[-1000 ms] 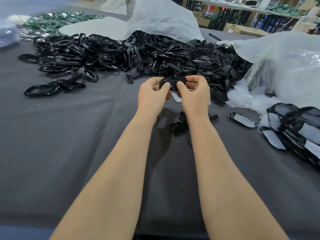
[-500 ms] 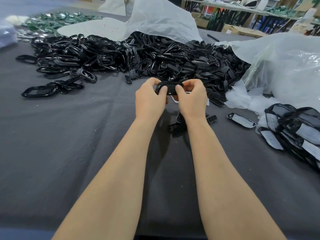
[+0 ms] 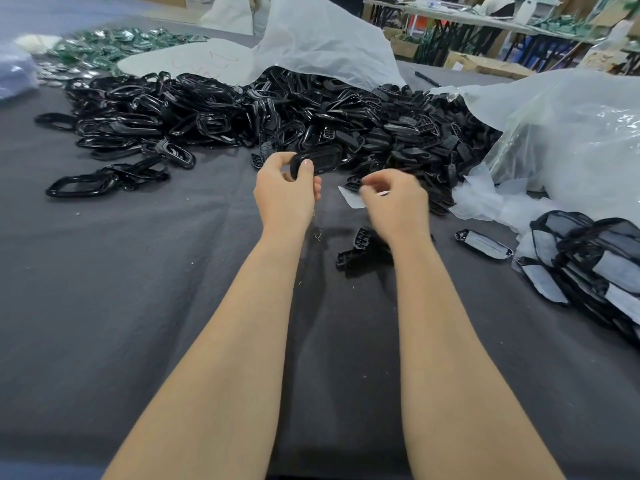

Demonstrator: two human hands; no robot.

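My left hand (image 3: 285, 194) grips a glossy black oval plastic part (image 3: 320, 161) by its left end and holds it above the grey cloth. My right hand (image 3: 394, 200) hangs just to the right of the part and lower, apart from it. Its fingers are curled and blurred, so I cannot tell whether they pinch anything. A small white film piece (image 3: 351, 201) lies on the cloth beside its fingertips. Under my right wrist lie a few small black grille inserts (image 3: 360, 252).
A big heap of black frames and inserts (image 3: 277, 119) spreads across the back of the grey table (image 3: 138, 306), spilling from a clear plastic bag (image 3: 322, 39). A second bag (image 3: 571, 140) lies at right, above film-covered finished parts (image 3: 588, 258). Loose frames (image 3: 83, 185) sit at left.
My right hand has let go of the black part and moved right and down. My left hand alone now holds the part, slightly turned.
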